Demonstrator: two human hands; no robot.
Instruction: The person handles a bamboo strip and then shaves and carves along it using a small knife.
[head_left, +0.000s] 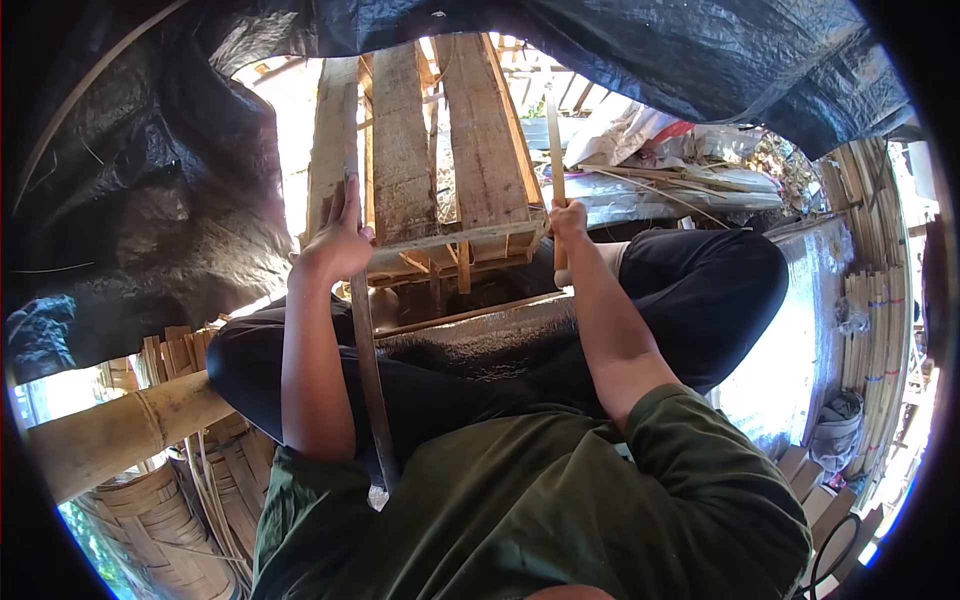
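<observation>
My left hand (338, 248) is closed around a long, narrow, dark flat strip (368, 370). One or two of its fingers are stretched along the strip. The strip runs from the slatted wooden bench (400, 150) in front of me down past my left thigh towards my shirt. My right hand (568, 220) grips a slim light wooden stick (555, 140), held upright just right of the bench's near edge. The stick's far end is lost in bright light, so I cannot tell whether it carries a head.
Black plastic sheeting (150, 170) hangs at the left and overhead. A thick bamboo pole (110, 435) lies at the left, above a woven bamboo basket (165, 530). Bundled bamboo strips (880, 300) stand at the right. Sacks (620, 130) and scraps lie beyond the bench.
</observation>
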